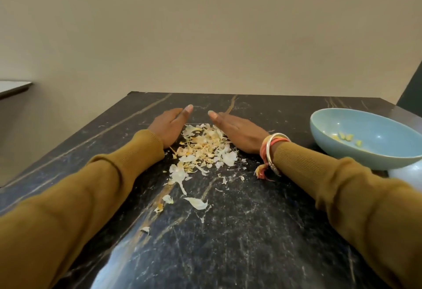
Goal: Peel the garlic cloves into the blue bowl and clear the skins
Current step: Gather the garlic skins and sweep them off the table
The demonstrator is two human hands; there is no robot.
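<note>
Step in hand, as I judge it: gathering the skins. Peeled cloves (344,138) already lie in the blue bowl (356,151), at the table's right side, well apart from the heap.

Left hand (170,126) and right hand (237,132) stand on edge on the dark table (228,231), fingers straight and together, holding nothing. They flank the far end of the skins (203,146), palms inward, fingertips nearly meeting beyond it.

To do it well: keep the hand edges pressed to the stone so thin flakes can't slip beneath, and draw slowly (papery skin lifts easily). Stray pieces (196,203) trail toward the person, outside the hands' span, so a second sweep seems needed.
</note>
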